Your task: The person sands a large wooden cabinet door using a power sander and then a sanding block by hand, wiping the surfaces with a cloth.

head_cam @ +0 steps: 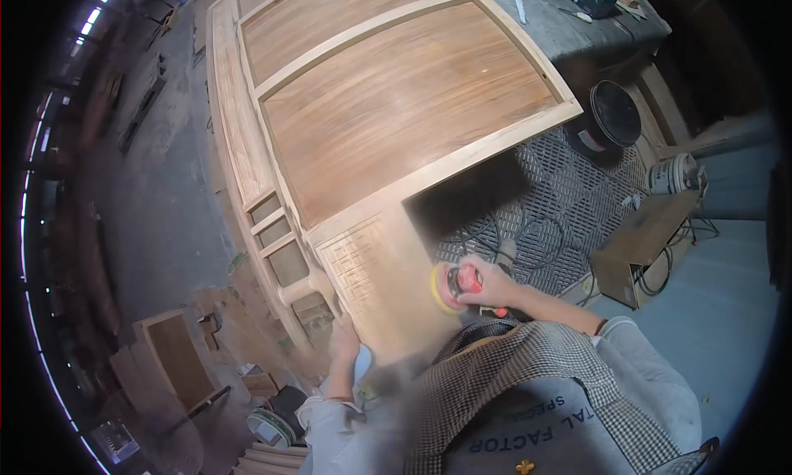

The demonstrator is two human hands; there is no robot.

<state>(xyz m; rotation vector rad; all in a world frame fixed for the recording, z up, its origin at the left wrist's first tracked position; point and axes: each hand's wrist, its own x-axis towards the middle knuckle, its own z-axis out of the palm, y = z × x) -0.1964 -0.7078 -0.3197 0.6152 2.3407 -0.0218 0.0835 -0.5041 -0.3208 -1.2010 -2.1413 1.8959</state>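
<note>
A large wooden furniture frame with recessed panels lies before me. Its near end carries a pale board with a carved grid pattern. My right hand is closed around a red and black orbital sander, whose yellow pad is tilted at the board's right edge; whether it touches is blurred. On the left edge of the carved board rests my left hand, beside the rail with small crosspieces. A pale blue item shows by that hand; its kind is unclear.
A black lidded bucket, a white tub and a cardboard box with cables stand at the right. A hose loops over the slatted mat. Tools lie on the bench at the upper right. A framed panel leans at lower left.
</note>
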